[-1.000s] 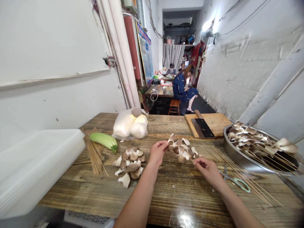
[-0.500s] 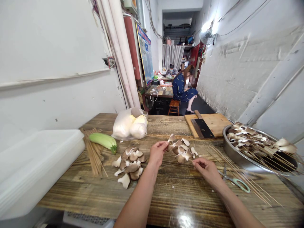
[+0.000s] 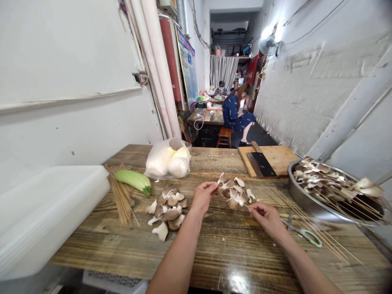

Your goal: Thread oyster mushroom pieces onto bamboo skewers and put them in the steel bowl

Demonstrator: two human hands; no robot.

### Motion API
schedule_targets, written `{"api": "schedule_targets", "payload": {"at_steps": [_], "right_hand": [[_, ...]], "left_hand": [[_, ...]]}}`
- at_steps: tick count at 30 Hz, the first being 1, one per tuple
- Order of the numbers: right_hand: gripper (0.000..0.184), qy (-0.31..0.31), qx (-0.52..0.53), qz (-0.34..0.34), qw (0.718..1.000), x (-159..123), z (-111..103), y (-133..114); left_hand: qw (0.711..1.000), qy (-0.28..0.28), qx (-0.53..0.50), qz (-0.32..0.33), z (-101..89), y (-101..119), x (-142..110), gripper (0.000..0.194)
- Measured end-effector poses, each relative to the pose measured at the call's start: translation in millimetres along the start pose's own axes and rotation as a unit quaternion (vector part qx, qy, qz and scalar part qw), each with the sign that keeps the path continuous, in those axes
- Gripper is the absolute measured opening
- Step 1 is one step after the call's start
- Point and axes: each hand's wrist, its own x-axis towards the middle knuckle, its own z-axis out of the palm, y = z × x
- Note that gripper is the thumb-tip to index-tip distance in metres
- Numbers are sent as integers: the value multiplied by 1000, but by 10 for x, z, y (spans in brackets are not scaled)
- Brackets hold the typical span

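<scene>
The left hand [image 3: 202, 197] pinches, fingertips closed, a grey-brown, fan-shaped mushroom piece [image 3: 222, 178] at the left end of a loose mushroom cluster [image 3: 234, 193]; the right hand [image 3: 266, 217] pinches closed on what seems a thin tan skewer [image 3: 246, 206]. Brown wooden tabletop [image 3: 229, 253] stretches between them and its near edge; the round steel basin [image 3: 298, 200] sits rightward.

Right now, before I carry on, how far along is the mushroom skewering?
Partway, it seems. Looks done: the mushroom-laden skewers in the metal basin. In hand: the right hand grips a thin skewer by the middle mushrooms; the left hand pinches a mushroom. Apparently left: the loose pile. Bare skewers lie beside the basin; how many are needed, I cannot tell.
</scene>
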Motion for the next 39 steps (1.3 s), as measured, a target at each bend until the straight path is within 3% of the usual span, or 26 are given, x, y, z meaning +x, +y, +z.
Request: {"api": "schedule_targets", "payload": {"at_steps": [9,14,19,29,31,32,34,35,37,39], "right_hand": [[27,1,6,-7,1000,8,34,10],[27,5,14,-5,1000,8,27,-39],[25,3,14,-6,1000,12,42,-14],[17,13,-1,-21,1000,-22,25,-57],[17,21,8,-23,999,-21,33,-42],[17,28,13,-23,999,-18,41,-29],[18,46,22,-22,998,-7,57,1],[18,56,25,-21,998,-1,64,14],[18,75,27,-17,997,10,72,29],[18,89,30,-16,995,16,71,29]], "left_hand": [[996,-69,51,-2,6,-23,-21,20],[999,-34,10,-10,-18,23,-3,29],[996,-64,16,-55,-15,15,-11,34],[995,-57,38,-79,-45,-13,23,34],[997,0,75,-18,-39,-13,13,32],[992,50,108,47,-25,-20,-12,30],[947,140,193,214,32,-59,-107,22],[915,154,233,292,71,-93,-176,18],[875,39,311,370,166,-184,-332,11],[832,-103,374,397,267,-286,-479,12]]}}
